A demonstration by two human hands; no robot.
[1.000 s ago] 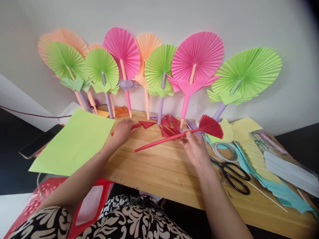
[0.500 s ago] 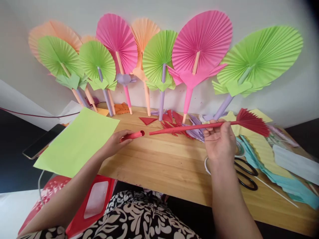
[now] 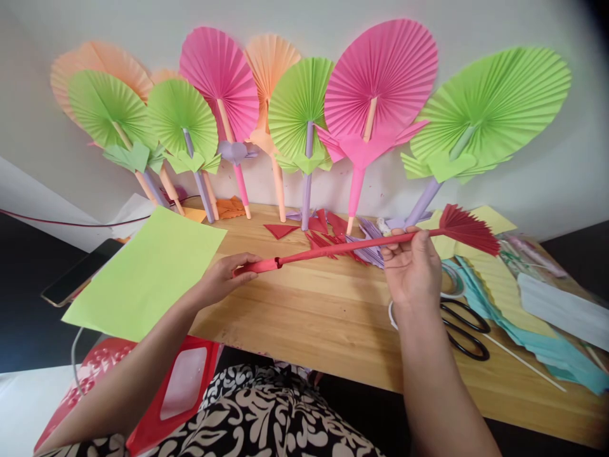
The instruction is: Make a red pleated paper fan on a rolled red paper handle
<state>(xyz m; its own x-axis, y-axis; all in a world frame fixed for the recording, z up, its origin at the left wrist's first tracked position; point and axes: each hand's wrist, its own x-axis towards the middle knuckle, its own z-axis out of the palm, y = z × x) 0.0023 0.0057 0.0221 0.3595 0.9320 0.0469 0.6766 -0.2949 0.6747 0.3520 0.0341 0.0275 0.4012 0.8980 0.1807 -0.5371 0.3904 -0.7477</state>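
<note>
My left hand (image 3: 227, 277) is closed around a short red paper tube (image 3: 266, 265), its open end facing right. In my right hand (image 3: 413, 263) a long thin red paper stick (image 3: 342, 247) is pinched between thumb and fingers. A folded, pleated red paper fan (image 3: 469, 230) sits at the stick's right end. The stick's left tip is at the mouth of the short tube; how far inside it reaches I cannot tell. Beneath the stick lie red paper scraps (image 3: 280, 231) and purple pleated paper pieces (image 3: 368, 244).
Several finished paper fans, such as a pink one (image 3: 380, 79), lean against the wall. A green sheet (image 3: 147, 273) and a phone (image 3: 78, 273) lie left. At right are black-handled scissors (image 3: 464, 327), a tape roll (image 3: 451, 279), a white stick (image 3: 523, 362) and teal paper (image 3: 561, 355).
My right hand has moved left with the red stick, closing the gap to the short tube. The stick's tip now meets the tube's open end. My left hand has barely shifted.
</note>
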